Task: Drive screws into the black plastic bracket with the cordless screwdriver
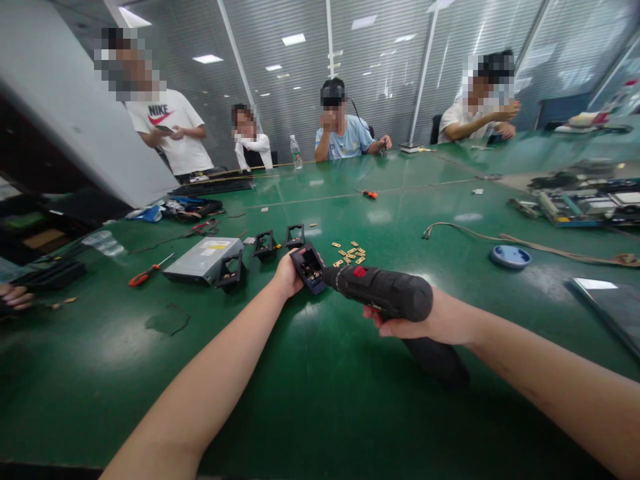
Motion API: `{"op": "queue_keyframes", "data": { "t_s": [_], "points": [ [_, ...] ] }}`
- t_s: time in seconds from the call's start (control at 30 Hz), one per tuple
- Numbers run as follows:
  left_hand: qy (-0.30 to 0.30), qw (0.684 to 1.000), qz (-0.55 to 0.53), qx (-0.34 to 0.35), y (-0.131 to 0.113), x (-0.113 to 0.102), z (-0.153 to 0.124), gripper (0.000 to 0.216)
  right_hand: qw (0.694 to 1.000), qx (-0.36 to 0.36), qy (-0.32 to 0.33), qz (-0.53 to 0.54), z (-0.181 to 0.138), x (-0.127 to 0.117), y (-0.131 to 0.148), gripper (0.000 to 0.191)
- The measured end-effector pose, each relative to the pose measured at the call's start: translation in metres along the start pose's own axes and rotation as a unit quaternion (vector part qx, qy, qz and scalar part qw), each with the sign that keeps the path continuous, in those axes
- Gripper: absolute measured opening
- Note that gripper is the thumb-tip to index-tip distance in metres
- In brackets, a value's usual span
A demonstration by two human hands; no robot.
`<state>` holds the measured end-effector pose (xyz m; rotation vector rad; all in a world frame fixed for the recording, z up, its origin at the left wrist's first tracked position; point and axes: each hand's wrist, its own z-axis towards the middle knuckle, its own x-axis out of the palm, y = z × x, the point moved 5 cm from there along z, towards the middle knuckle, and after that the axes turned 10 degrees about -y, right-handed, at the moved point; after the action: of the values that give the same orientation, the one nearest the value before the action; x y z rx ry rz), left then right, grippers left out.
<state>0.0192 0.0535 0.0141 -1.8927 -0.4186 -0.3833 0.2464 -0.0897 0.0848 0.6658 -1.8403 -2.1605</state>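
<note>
My right hand (405,323) grips a black cordless drill (380,290) with a red switch on top, its chuck pointing left. In my left hand (289,277) is a black rectangular plastic housing (310,267), tilted with its open side toward the drill. The drill's nose is at the right edge of the housing; whether the bit touches anything inside cannot be made out. Small brass-coloured parts show inside the housing. Just beyond lies a loose pile of small brass-coloured plates (353,253). Similar black housings (264,245) stand to the left of my left hand.
A silver disc drive (203,260), an orange screwdriver (150,272) and a plastic cup (104,243) lie to the left. On the right are a blue round dish (510,257), a flat cable (565,248) and circuit boards (575,207). Several people are across the green table (320,400).
</note>
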Motion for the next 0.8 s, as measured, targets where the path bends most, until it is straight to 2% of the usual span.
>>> {"op": "queue_keyframes", "data": {
  "t_s": [0.8],
  "points": [
    [0.000,1.000,-0.005,-0.002,-0.0002,-0.0001,0.0002,0.033,1.000,-0.002,0.003,-0.001,-0.0011,-0.0010,-0.0026,0.032]
  ]
}}
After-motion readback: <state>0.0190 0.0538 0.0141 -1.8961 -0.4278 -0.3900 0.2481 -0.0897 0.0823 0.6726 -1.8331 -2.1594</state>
